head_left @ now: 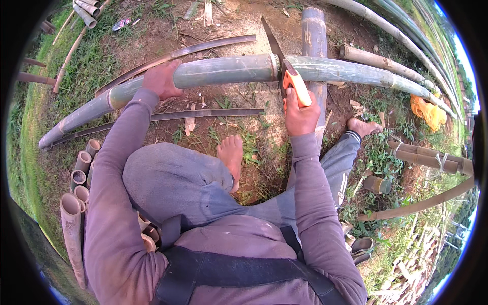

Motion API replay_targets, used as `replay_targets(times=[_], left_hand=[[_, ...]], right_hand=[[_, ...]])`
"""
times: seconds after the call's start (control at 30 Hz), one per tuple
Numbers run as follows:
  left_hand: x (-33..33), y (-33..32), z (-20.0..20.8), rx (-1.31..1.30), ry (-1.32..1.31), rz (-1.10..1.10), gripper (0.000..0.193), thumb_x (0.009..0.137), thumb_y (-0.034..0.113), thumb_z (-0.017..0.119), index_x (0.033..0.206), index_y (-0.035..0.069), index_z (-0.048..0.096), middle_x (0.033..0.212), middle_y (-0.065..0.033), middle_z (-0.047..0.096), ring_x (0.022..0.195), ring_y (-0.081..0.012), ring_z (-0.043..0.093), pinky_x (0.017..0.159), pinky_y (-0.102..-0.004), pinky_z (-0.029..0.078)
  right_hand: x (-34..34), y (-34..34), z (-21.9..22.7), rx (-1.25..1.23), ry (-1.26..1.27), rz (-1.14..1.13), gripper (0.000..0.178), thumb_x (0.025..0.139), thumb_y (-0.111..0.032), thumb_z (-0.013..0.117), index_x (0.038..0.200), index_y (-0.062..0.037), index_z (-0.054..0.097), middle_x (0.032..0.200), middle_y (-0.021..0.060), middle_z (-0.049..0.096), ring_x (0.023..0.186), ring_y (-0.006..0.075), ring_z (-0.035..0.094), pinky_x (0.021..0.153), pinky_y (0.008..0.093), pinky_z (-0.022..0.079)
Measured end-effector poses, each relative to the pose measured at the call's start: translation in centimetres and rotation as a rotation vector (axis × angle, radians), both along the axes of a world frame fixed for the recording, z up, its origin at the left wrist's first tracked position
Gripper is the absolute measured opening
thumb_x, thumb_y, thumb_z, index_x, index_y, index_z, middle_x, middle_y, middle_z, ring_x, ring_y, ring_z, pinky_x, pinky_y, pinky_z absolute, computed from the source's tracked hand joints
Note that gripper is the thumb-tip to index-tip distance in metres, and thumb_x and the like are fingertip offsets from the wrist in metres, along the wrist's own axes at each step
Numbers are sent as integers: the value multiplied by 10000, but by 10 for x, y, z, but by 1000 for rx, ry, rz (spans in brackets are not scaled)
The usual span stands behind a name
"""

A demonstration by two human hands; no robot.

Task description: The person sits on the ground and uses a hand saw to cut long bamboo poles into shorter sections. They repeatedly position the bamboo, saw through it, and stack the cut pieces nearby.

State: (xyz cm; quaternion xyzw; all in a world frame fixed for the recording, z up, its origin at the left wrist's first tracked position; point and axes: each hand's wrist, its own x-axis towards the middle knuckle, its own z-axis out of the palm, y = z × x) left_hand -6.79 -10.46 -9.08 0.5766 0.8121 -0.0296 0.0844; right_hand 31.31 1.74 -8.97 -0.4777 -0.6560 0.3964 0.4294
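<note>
A long green bamboo pole [223, 70] is lying across the front of the person, passing over a thick bamboo log [314, 35] which is pointing toward the person and is supporting it from below. A saw [300, 91] with an orange handle is standing at the pole, and its dark blade [272, 38] is crossing it just beside a pale ring — how deep the teeth are sitting, I cannot tell. The right hand [301, 114] is closing around the handle with its fingers curled. The left hand [162, 80] is pressing on the pole farther to the left, the palm lying over the top and the thumb spreading apart from the fingers, which are mostly hidden. One dark bamboo strip [213, 46] is lying beyond the pole, and another strip [208, 114] is lying on the nearer side. Pale dust [269, 101] is covering the soil below the saw. Nearer to the body, a bare foot [230, 157] is resting on the ground. Further outward, cut bamboo tubes [71, 213] are standing at the left — and a yellow-orange bundle [428, 113] is lying at the right, near the pole's far end.
</note>
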Motion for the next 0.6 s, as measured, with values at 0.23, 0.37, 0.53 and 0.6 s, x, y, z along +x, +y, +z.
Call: replay_targets(times=[0.23, 0.37, 0.53, 0.6], left_hand=[[-2, -16, 3, -107, -8, 77, 963, 661, 487, 890, 1488, 144, 536, 1325, -164, 681, 1189, -374, 681, 1011, -489, 551], [-4, -22, -10, 20, 10, 25, 969, 657, 493, 888, 1489, 142, 537, 1321, -166, 683, 1188, -379, 681, 1014, -484, 550], [3, 1, -1, -6, -1, 10, 996, 653, 489, 887, 1515, 148, 523, 1339, -171, 682, 1193, -387, 683, 1027, -486, 548], [3, 3, 1, -47, -12, 18, 1009, 651, 489, 889, 1526, 151, 517, 1353, -172, 681, 1195, -387, 684, 1031, -488, 548]], right_hand=[[114, -143, 64, -116, -127, 18, 135, 988, -55, 745, 1063, 28, 668, 857, 53, 743, 708, 85, 677, 631, 275, 532], [155, -179, 57, -98, -115, -23, 118, 975, -32, 734, 1059, 32, 680, 872, 101, 764, 761, 110, 719, 673, 300, 558], [22, -11, 3, -46, -6, 13, 213, 963, -149, 803, 999, 20, 679, 761, 94, 694, 666, 121, 611, 638, 313, 514], [-16, 21, 11, -61, -94, -32, 316, 970, -253, 795, 960, 41, 680, 756, 121, 702, 680, 150, 618, 656, 366, 523]])
